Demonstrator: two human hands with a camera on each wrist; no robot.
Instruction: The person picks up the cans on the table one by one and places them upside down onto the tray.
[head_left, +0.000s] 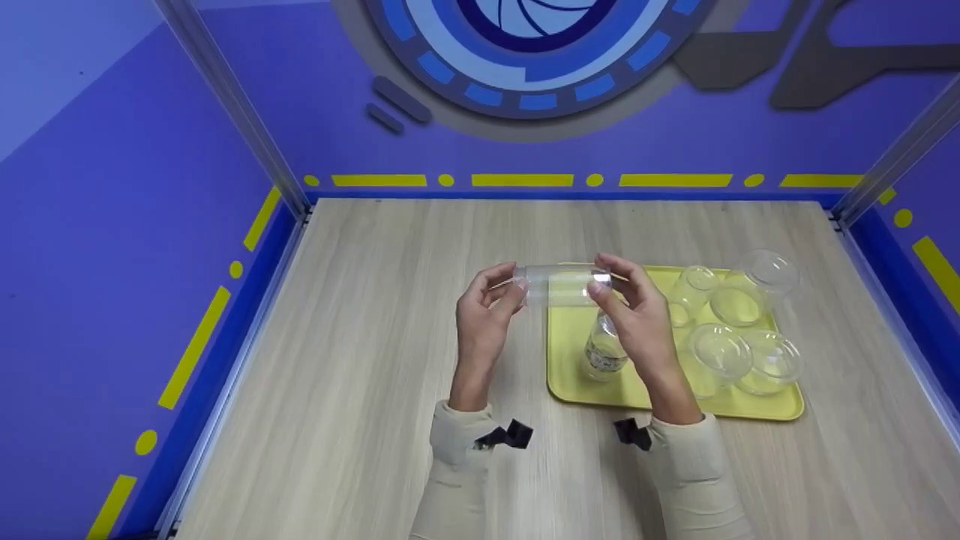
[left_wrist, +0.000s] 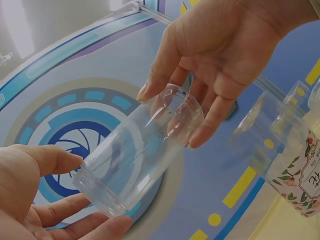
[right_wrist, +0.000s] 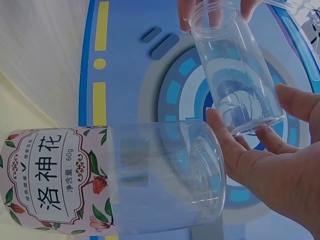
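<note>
A clear plastic jar [head_left: 559,285] is held sideways in the air between both hands. At its threaded mouth end, the left hand [head_left: 484,311] pinches it between thumb and fingers. The right hand [head_left: 641,315] grips the opposite end, the base, thumb on the near side. In the right wrist view the jar [right_wrist: 237,75] looks see-through, with no label. Below the right hand, a second clear jar [head_left: 606,356] stands on the yellow tray [head_left: 566,379]. Its pink flowered label [right_wrist: 55,180] with Chinese characters and "60g" wraps the lower part.
Several clear plastic containers stand on the tray's right half, among them a tall one [head_left: 700,280] at the back and a round-rimmed one [head_left: 720,352] in front. One container [head_left: 771,271] overlaps the tray's back right corner. Blue panels [head_left: 360,150] wall the wooden table [head_left: 360,337].
</note>
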